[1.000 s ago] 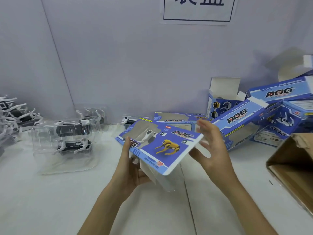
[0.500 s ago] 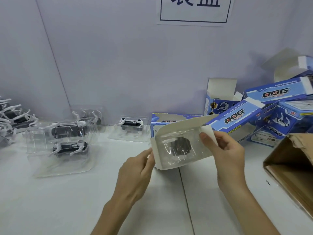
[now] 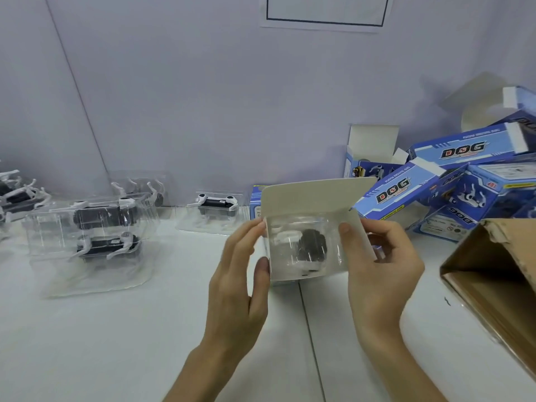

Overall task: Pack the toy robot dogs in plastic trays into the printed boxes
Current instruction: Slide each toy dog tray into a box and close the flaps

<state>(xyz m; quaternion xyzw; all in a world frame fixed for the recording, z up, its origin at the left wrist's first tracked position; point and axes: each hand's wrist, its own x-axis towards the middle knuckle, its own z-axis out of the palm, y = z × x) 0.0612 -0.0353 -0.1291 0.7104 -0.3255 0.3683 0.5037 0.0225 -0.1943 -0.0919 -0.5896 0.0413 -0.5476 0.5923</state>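
— What is each hand doing?

— The right hand (image 3: 383, 274) grips an open cardboard box with white inner faces (image 3: 307, 198). Its thumb presses on the inside of the right side flap, and its fingers (image 3: 377, 235) curl round behind it. The left hand (image 3: 237, 285) steadies the box's left edge with fairly straight, released fingers (image 3: 253, 230), the thumb touching lower down.

— Where's the toy?

— It sits inside the box, in a clear plastic tray (image 3: 278, 256). The black-and-white toy robot dog (image 3: 311, 246) is blurred behind the plastic, so it seems to lie end-on, though I can't be sure. The box's top flap stands open above it.

— And the box itself?

— It is held above the white bench (image 3: 116, 343), open end toward the camera.

— What else is on the bench?

— A stack of clear trays holding more dogs (image 3: 95, 227) is on the left, with a single tray with one dog (image 3: 216, 208) near the wall. A pile of blue printed "DOG" boxes (image 3: 452, 175) lies on the right. A brown corrugated carton (image 3: 499, 285) is at the right edge.
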